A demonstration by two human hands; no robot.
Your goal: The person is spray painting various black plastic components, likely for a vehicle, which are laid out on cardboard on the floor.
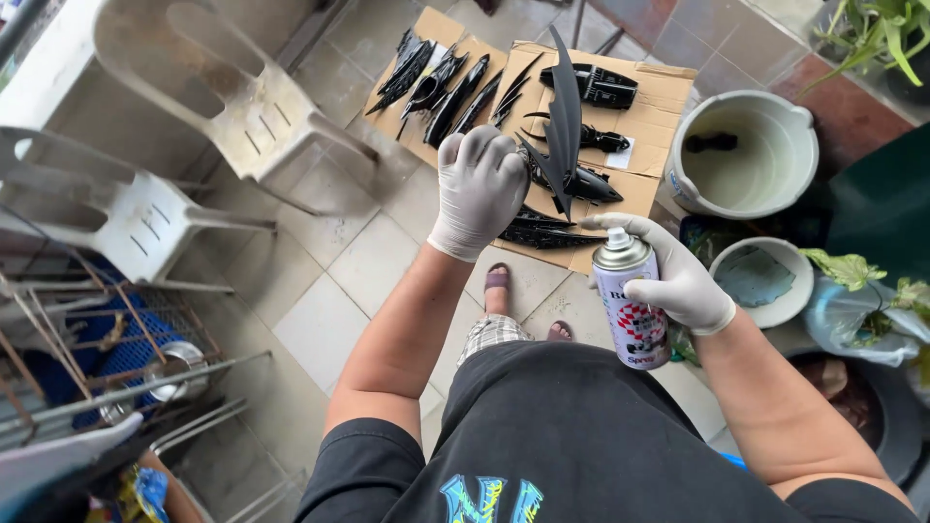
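The gloved left hand (479,189) grips a long, pointed glossy-black panel (562,121) upright above the cardboard sheets (654,92); the gloved right hand (678,276) wraps a white spray can (632,310), forefinger on its nozzle; bare floor tiles (358,271) open leftward toward plastic chairs (223,82); buckets (741,155) crowd the right edge.

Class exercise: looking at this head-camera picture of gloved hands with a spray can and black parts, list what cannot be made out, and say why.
- Left hand grip on the black part: its back faces the head view, hiding the fingers.
- Spray can nozzle: covered by the right hand.
- Dark item in the bucket: too small.
- Black parts on the cardboard: partly hidden behind hand and part.
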